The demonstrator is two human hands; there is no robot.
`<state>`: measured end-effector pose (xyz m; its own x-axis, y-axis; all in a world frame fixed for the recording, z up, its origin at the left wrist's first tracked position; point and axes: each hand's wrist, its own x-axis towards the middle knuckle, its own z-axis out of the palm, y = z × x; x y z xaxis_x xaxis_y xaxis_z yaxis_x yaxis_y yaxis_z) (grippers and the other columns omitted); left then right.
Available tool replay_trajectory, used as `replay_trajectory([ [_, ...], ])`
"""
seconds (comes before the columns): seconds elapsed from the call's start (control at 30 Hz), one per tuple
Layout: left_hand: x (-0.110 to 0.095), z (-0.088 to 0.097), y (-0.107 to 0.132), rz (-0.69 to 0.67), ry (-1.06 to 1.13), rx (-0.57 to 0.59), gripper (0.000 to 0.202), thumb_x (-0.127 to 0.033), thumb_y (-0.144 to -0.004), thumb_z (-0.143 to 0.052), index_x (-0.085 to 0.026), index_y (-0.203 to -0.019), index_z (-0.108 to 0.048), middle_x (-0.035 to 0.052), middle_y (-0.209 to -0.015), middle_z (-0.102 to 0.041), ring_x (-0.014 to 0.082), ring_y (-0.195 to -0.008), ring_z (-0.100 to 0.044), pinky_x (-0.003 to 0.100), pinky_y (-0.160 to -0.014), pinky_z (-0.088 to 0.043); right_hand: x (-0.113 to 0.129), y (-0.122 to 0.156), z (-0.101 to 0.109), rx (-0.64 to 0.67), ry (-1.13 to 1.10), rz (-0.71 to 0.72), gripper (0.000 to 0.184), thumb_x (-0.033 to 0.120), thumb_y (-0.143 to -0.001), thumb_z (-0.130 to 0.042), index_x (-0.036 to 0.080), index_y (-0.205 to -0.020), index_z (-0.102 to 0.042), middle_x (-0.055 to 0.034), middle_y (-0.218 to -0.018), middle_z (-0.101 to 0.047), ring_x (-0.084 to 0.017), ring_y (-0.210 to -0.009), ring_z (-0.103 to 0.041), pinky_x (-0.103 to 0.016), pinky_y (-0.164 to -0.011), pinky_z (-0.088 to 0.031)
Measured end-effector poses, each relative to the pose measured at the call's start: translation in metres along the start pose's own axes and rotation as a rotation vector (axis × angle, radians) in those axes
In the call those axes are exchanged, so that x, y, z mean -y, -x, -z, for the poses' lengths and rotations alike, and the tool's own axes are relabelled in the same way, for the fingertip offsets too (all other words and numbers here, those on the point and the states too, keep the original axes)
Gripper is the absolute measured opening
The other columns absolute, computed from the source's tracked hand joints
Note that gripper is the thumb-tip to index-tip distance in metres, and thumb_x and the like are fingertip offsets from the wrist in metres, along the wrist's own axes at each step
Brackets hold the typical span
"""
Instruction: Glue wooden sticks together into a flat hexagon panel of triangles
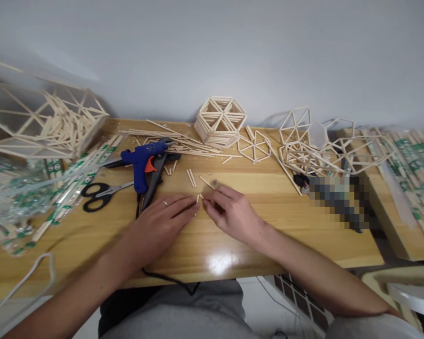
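Note:
Close together at the middle of the wooden table [286, 197], my two hands work on short wooden stick pieces. My left hand [164, 219], with a ring on one finger, lies low, its fingers together and their tips holding a short wooden stick [198, 198]. Opposite it, my right hand [233, 209] is closed in a pinch on another small stick piece [202, 197], whose end meets the first one. Fingers hide most of both pieces. Just beyond my hands lie a loose stick [207, 182] and a pair of short sticks [191, 178].
Left of my hands lie a blue glue gun [140, 165] and black-handled scissors [106, 190]. Behind stand a stacked hexagonal stick block [221, 120] and a flat hexagon frame [254, 147]. More stick frames [304, 150] are right; wrapped chopsticks [77, 181] and a stick-filled frame box [45, 122] left.

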<state>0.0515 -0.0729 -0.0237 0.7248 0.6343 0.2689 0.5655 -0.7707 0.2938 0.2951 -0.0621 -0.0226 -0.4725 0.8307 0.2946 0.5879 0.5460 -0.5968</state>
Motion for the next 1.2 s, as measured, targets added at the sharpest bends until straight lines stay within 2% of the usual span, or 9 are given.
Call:
replay_trajectory([
  [0.3, 0.0004, 0.0002, 0.0007, 0.006, -0.011, -0.006, 0.037, -0.012, -0.102, -0.056, -0.019, -0.136, -0.068, 0.01, -0.14, -0.072, 0.0258, -0.131, -0.066, 0.046, -0.111, -0.057, -0.002, -0.0004, 0.0006, 0.029, -0.013, -0.009, 0.014, 0.015, -0.105, -0.056, 0.016, -0.098, -0.068, -0.01, -0.096, -0.069, -0.024, -0.094, -0.068, -0.037, -0.087, -0.059],
  [0.67, 0.0007, -0.0011, 0.0015, 0.017, -0.031, 0.028, 0.037, -0.013, -0.103, -0.056, -0.019, -0.138, -0.068, 0.009, -0.141, -0.071, 0.0256, -0.133, -0.065, 0.045, -0.112, -0.056, -0.0014, -0.0018, 0.0014, 0.041, -0.02, -0.014, 0.014, 0.015, -0.104, -0.057, 0.017, -0.095, -0.068, -0.0081, -0.092, -0.066, -0.022, -0.088, -0.066, -0.034, -0.081, -0.057],
  [1.03, 0.0006, -0.0011, 0.0009, 0.014, -0.007, 0.004, 0.036, -0.014, -0.102, -0.057, -0.019, -0.136, -0.069, 0.0095, -0.139, -0.073, 0.0263, -0.132, -0.066, 0.047, -0.111, -0.058, -0.002, -0.0019, 0.0001, 0.031, -0.012, -0.011, 0.014, 0.015, -0.104, -0.057, 0.017, -0.094, -0.067, -0.0068, -0.088, -0.064, -0.021, -0.085, -0.064, -0.033, -0.08, -0.056],
  [1.2, 0.0008, -0.0013, 0.001, 0.033, 0.012, 0.002, 0.037, -0.015, -0.103, -0.056, -0.023, -0.137, -0.069, 0.0087, -0.139, -0.073, 0.0247, -0.132, -0.067, 0.045, -0.112, -0.057, -0.0019, -0.0024, 0.0, 0.025, -0.012, -0.014, 0.015, 0.015, -0.104, -0.057, 0.018, -0.092, -0.066, -0.0062, -0.087, -0.063, -0.021, -0.084, -0.063, -0.032, -0.08, -0.056],
])
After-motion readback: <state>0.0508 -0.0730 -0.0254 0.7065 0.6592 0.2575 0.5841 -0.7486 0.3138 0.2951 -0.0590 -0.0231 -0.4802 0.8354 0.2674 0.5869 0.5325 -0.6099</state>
